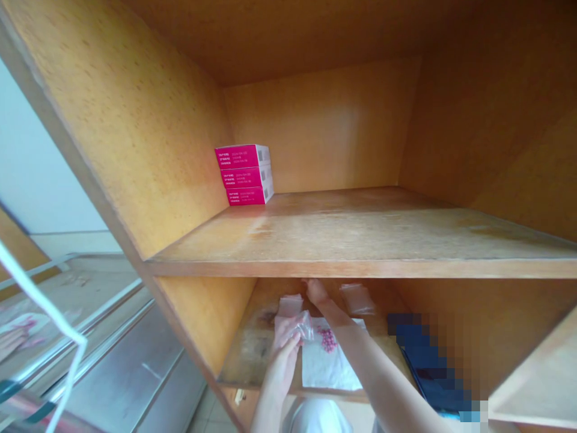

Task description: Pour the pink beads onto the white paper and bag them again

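At the far left, a white cord (47,297) hangs in front of a steel surface (121,367). On the upper shelf (360,234), three stacked pink boxes (246,174) stand near the left wall, out of my reach for now. Below it, on the lower shelf (243,355), my left hand (283,355) is closed, its fingers pinching the edge of a clear bag (303,325). Holding just the edge seems the better grip: the bag's body stays free and my fingers stay clear of what lies beside it. A flat bag (290,305) lies just behind that hand. Next comes a white sheet (329,367) with a small heap of pink beads (328,340) on it. My right hand (317,291) reaches in under the upper shelf, fingers bunched; I cannot tell whether they hold anything. Another bag (357,299) lies just to its right, and beyond that sits a blurred blue object (428,361).
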A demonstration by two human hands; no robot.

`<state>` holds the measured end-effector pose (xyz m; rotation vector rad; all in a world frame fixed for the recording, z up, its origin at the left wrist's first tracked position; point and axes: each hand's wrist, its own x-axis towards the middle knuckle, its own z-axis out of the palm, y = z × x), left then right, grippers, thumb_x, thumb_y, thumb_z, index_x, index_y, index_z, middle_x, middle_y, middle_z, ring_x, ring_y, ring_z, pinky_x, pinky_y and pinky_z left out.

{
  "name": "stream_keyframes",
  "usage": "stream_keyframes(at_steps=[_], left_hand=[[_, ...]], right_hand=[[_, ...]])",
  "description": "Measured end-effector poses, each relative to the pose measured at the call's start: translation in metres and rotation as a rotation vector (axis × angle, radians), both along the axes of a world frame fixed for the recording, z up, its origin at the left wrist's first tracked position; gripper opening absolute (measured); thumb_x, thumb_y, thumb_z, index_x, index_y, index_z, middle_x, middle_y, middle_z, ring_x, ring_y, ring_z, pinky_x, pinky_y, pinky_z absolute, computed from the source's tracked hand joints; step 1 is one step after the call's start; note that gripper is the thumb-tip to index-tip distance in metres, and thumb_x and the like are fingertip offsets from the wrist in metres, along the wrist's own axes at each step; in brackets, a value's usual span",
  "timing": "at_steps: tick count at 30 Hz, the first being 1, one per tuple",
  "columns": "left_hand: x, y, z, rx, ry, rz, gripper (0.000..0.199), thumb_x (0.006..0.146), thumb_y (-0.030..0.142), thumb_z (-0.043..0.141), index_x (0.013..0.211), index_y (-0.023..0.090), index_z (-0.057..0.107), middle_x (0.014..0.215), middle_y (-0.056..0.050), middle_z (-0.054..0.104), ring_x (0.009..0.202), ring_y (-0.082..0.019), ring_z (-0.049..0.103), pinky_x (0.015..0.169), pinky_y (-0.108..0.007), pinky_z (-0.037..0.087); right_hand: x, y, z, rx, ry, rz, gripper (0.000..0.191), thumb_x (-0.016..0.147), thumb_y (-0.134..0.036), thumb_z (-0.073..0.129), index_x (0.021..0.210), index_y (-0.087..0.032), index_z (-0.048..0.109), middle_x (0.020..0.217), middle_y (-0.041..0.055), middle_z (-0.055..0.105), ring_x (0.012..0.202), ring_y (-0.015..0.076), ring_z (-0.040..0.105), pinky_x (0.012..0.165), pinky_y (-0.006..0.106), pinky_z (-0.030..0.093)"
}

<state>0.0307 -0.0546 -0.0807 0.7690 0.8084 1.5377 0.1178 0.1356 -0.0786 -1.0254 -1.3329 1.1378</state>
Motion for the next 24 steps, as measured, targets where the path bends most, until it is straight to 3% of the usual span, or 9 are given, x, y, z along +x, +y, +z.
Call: stream_keyframes(at_steps=[7,13,18,24], left_hand=[[-0.001,0.000,-0.005,0.011,-0.030,-0.003,0.035,0.072,0.020,0.062,0.106,0.021,0.055,0.114,-0.008,0.057,0.094,-0.019,0.056,0.074,-0.028,0.042],[0.000,0.000,0.000,0.023,-0.064,-0.011,0.035,0.071,0.021,0.062,0.106,0.020,0.055,0.118,-0.008,0.055,0.100,-0.020,0.054,0.076,-0.027,0.042],[-0.001,0.001,-0.002,0.016,-0.067,-0.001,0.033,0.073,0.020,0.061,0.105,0.020,0.055,0.118,-0.008,0.055,0.098,-0.018,0.056,0.074,-0.025,0.042],[-0.002,0.003,-0.006,0.044,-0.067,-0.008,0.033,0.074,0.017,0.059,0.106,0.020,0.054,0.120,-0.008,0.053,0.103,-0.017,0.054,0.075,-0.025,0.042]], right_hand=[[0.024,-0.020,-0.001,0.100,-0.126,-0.081,0.014,0.064,-0.012,0.055,0.069,-0.021,0.066,0.073,0.0042,0.068,0.072,0.0197,0.060,0.078,0.035,0.043],[0.058,-0.069,0.001,0.238,-0.238,0.162,0.017,0.071,-0.015,0.050,0.081,-0.016,0.064,0.077,0.0054,0.065,0.069,0.0159,0.060,0.068,0.031,0.047],[0.076,-0.122,0.014,0.448,-0.469,0.258,0.028,0.074,-0.006,0.045,0.093,-0.017,0.062,0.086,0.0061,0.061,0.078,0.0151,0.057,0.072,0.027,0.044],[0.071,-0.144,0.013,0.589,-0.665,0.329,0.030,0.079,-0.005,0.041,0.095,-0.020,0.061,0.086,0.0042,0.062,0.080,0.0152,0.055,0.075,0.026,0.040]])
